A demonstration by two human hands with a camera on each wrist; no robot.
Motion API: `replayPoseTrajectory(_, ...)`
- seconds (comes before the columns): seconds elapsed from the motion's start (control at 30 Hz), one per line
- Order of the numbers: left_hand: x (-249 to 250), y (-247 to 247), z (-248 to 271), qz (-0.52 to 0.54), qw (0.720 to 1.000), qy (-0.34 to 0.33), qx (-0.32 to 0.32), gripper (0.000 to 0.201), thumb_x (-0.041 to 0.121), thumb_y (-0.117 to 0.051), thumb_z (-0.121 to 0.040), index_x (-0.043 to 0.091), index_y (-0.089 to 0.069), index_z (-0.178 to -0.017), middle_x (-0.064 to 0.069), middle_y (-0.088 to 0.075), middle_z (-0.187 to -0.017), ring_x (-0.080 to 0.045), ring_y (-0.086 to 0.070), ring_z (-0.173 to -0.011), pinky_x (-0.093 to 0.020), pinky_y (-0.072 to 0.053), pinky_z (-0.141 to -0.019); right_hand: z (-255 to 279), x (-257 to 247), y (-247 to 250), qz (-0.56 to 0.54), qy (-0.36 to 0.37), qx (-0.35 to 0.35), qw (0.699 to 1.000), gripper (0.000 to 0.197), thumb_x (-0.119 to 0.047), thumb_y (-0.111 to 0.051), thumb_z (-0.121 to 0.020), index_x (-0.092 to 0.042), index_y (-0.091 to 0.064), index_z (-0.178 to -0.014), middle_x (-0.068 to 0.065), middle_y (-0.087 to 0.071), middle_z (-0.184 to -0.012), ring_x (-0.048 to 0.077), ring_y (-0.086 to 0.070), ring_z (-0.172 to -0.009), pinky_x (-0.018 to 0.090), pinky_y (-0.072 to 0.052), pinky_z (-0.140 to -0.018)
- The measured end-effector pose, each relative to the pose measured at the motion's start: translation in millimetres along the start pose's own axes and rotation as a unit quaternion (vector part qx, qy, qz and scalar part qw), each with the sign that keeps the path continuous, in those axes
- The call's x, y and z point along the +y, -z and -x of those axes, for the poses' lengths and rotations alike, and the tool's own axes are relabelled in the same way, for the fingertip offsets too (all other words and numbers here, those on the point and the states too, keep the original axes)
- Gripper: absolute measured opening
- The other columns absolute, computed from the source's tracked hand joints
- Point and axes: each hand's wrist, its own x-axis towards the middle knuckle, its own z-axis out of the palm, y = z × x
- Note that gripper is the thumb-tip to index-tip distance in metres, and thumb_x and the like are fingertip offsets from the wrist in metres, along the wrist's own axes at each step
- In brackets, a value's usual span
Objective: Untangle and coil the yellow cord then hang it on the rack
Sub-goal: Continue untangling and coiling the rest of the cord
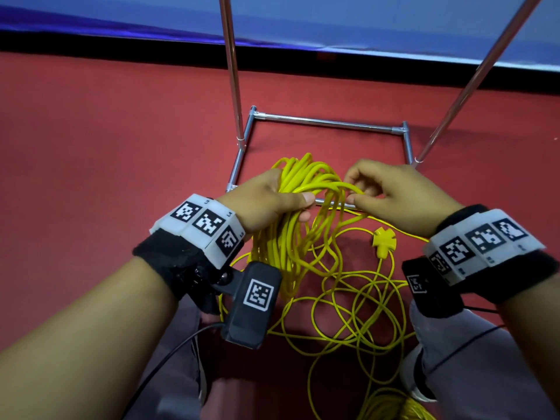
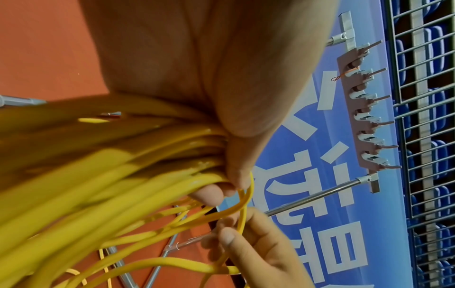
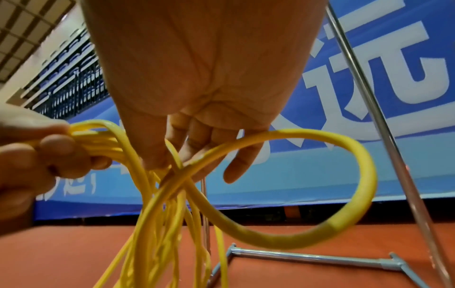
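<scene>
While coiling: the left hand (image 1: 266,204) squeezes the looped yellow cord (image 1: 291,225).
Right hand (image 1: 397,195): pinches one fresh loop.
Next: lay it in; floor tangle remains.

We're in an indoor sports arena: red court floor (image 1: 121,131), blue banner (image 3: 406,68) with white lettering, railing (image 2: 423,117) fronting rows of blue seats (image 2: 440,155).

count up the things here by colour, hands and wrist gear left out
yellow: 1, the yellow cord, its plug lying on the floor
silver: 1, the metal rack
red: 1, the floor
blue: 1, the banner
total: 4
</scene>
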Motion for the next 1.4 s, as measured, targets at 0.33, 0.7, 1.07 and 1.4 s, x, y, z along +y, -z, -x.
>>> replayPoseTrajectory(0.33, -3, 7, -2, 0.023, 0.999, -0.009, 0.039, 0.022, 0.006, -0.055, -0.094, 0.012, -0.053, -0.073, 0.005, -0.059, -0.057, -0.024, -0.053, -0.069, -0.023, -0.049, -0.050, 4, 13, 6, 0.200, -0.069, -0.054, 0.976, 0.013, -0.044, -0.054, -0.090, -0.031, -0.055, -0.089, -0.011, -0.066, -0.094, 0.020, -0.060, -0.099, 0.031, -0.036, -0.079)
replayPoseTrajectory(0.7, -7, 3, -3, 0.027, 1.000, -0.006, 0.000, 0.013, 0.003, -0.055, -0.092, 0.009, -0.066, -0.086, -0.015, -0.064, -0.090, -0.019, -0.063, -0.074, -0.022, -0.054, -0.062, -2, -5, 10, 0.329, 0.037, -0.056, 0.942, 0.028, -0.041, -0.043, -0.092, -0.035, -0.061, -0.112, -0.008, -0.060, -0.093, 0.023, -0.052, -0.105, 0.050, -0.009, -0.111)
replayPoseTrajectory(1.07, -2, -1, -3, -0.017, 1.000, -0.010, 0.007, 0.020, 0.012, -0.059, -0.092, 0.008, -0.059, -0.073, -0.002, -0.059, -0.061, -0.025, -0.050, -0.063, -0.023, -0.046, -0.053, 1, -2, 1, 0.194, -0.049, 0.046, 0.979, 0.038, -0.041, -0.070, -0.076, -0.035, -0.063, -0.112, -0.007, -0.050, -0.127, 0.017, -0.025, -0.134, 0.053, -0.002, -0.116)
replayPoseTrajectory(1.4, -11, 19, -6, -0.023, 0.993, 0.006, 0.119, 0.012, 0.012, -0.063, -0.090, 0.001, -0.057, -0.092, 0.001, -0.064, -0.060, -0.014, -0.058, -0.056, -0.036, -0.049, -0.068, 10, 21, 25, 0.071, -0.126, 0.112, 0.983, 0.035, 0.000, -0.065, -0.075, -0.016, -0.069, -0.107, 0.005, -0.063, -0.113, 0.009, -0.057, -0.109, 0.007, -0.029, -0.082)
